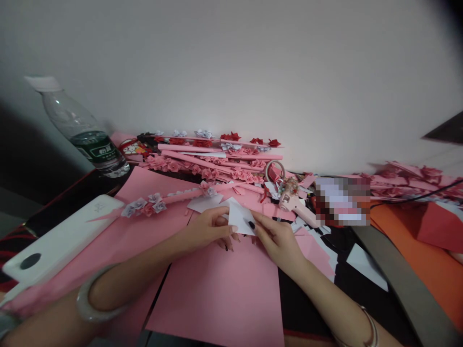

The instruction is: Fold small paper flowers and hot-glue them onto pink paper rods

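Note:
A small white sheet of paper is held up between my two hands, above a large pink sheet. My left hand pinches its left edge, thumb in front and some fingers curled behind. On the other side my right hand grips the right edge, with the thumb and a dark-nailed finger on the paper. Just behind lies a pink paper stem with white and pink paper flowers. Another white piece rests flat beyond my left hand.
A water bottle stands at the back left near a white device. Paper flower stems pile along the wall. A pink glue gun, a tape roll, paper scraps and orange sheets lie to the right.

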